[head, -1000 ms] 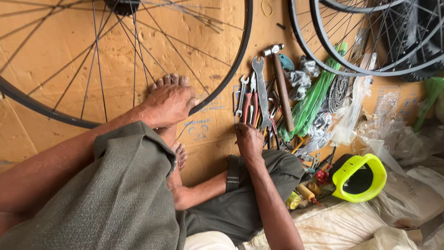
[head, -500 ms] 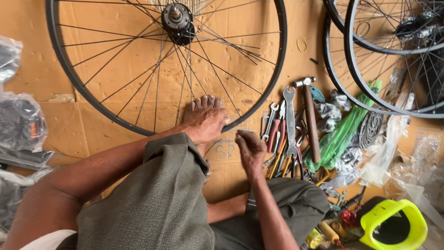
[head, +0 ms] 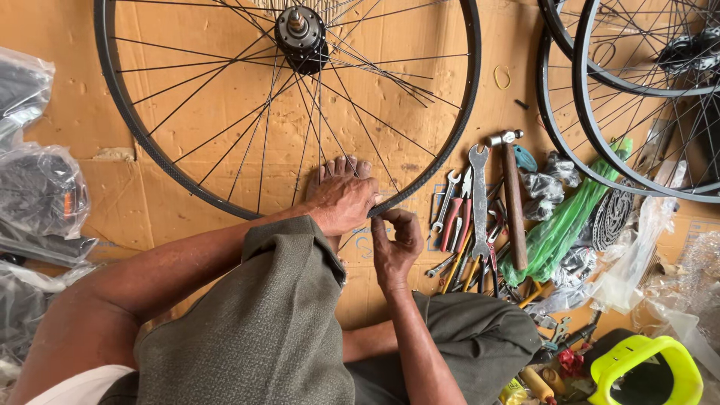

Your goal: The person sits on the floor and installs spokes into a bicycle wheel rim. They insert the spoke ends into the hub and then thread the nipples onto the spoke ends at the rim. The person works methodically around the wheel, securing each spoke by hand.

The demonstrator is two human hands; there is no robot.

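A black-rimmed spoked bicycle wheel (head: 457,161) lies flat on cardboard, its hub (head: 300,34) at the top. My bare foot (head: 341,169) presses its toes on the near part of the rim. My left hand (head: 345,204) lies over that foot, fingers curled at the rim's edge. Right beside it, my right hand (head: 397,240) has its fingertips pinched together against the rim's outer side. Whether they hold anything small is hidden. My bent knee in grey-green trousers (head: 262,330) fills the lower middle.
Just right of my hands lies a pile of tools: spanners (head: 478,195), a hammer (head: 514,202), red-handled pliers (head: 452,225). Beyond them are green plastic strips (head: 562,225), a chain (head: 611,217), more wheels (head: 600,112), a yellow-green object (head: 645,360) and plastic bags (head: 37,195) at the left.
My right hand has left the tool pile and come left to the rim, beside my left hand. The view has shifted so the wheel's hub now shows.
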